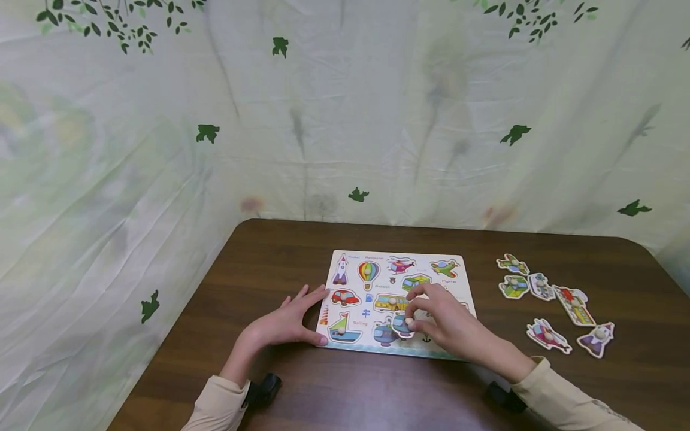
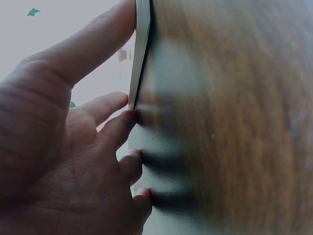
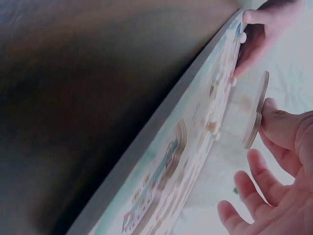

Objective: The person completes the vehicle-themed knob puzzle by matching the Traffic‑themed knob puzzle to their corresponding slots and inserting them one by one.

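A flat puzzle board (image 1: 458, 291) with printed vehicle pictures lies on the table. My left hand (image 1: 288, 320) spreads along its left edge, thumb at the near corner and fingers higher up. In the left wrist view, the fingertips touch the board's side (image 2: 140, 54). My right hand (image 1: 450, 320) pinches a blue puzzle piece (image 1: 402, 327) by its knob, just right of a similar blue picture (image 1: 384, 333) on the board. From the right wrist, the piece (image 3: 255, 127) is tilted and held clear above the board. A yellow bus (image 1: 392, 303) and a sailboat (image 1: 344, 331) show knobs.
Several loose puzzle pieces lie on the brown table (image 1: 291, 395) to the right of the board, including a red truck (image 1: 574, 306), a pink helicopter (image 1: 548, 335) and a purple rocket (image 1: 596, 339). A pale curtain (image 1: 399, 120) with leaf prints hangs behind the table.
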### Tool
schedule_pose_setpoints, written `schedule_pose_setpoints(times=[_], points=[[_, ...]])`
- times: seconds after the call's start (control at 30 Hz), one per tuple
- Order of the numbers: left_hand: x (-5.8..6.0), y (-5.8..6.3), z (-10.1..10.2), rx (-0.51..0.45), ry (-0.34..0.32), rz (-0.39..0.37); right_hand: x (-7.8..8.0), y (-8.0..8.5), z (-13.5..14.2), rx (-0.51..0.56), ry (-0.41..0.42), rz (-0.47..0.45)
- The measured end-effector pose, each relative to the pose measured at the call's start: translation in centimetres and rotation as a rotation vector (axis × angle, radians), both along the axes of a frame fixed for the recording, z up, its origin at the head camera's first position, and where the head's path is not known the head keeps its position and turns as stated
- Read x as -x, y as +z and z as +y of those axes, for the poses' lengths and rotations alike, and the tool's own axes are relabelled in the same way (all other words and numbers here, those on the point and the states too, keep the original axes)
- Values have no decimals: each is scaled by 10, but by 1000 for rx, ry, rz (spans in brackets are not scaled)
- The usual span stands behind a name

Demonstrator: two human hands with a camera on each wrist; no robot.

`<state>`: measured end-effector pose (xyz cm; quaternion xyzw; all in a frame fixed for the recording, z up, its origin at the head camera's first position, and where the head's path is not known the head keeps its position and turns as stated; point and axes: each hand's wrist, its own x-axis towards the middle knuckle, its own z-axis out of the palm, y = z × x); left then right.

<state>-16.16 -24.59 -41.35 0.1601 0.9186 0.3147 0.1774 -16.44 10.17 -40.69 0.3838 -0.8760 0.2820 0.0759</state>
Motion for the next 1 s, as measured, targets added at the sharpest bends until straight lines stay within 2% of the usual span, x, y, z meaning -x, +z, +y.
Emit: schedule_pose_setpoints(times=[0.43,1.0], points=[[0,0,1,2,2,-6,2,-5,-15,-9,66,-27],[0,0,1,2,5,-14,6,-9,-32,-78,74,-38]])
